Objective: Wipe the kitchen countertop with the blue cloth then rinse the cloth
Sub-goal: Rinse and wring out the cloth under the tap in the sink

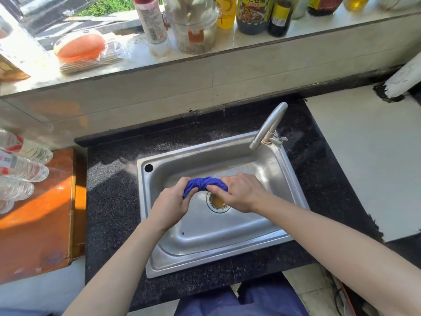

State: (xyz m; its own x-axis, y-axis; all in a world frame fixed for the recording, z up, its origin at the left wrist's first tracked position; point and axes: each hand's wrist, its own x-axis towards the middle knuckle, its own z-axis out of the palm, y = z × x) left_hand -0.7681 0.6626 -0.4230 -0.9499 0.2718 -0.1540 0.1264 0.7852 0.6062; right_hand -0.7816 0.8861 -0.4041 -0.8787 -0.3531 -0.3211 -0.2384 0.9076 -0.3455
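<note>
The blue cloth point(205, 184) is bunched and twisted into a short, thick rope, its folds spiralling across its length (deep royal blue, darker in the creases). It is held above the basin of the stainless steel sink point(293, 179), just over the drain point(217, 202). The left hand point(169, 205) grips one end with fingers curled round it; the right hand point(239, 192) grips the other end the same way, knuckles up. The faucet point(268, 126) stands at the sink's far right corner, spout angled over the basin. The sink is set in a dark speckled surface point(109, 201).
</note>
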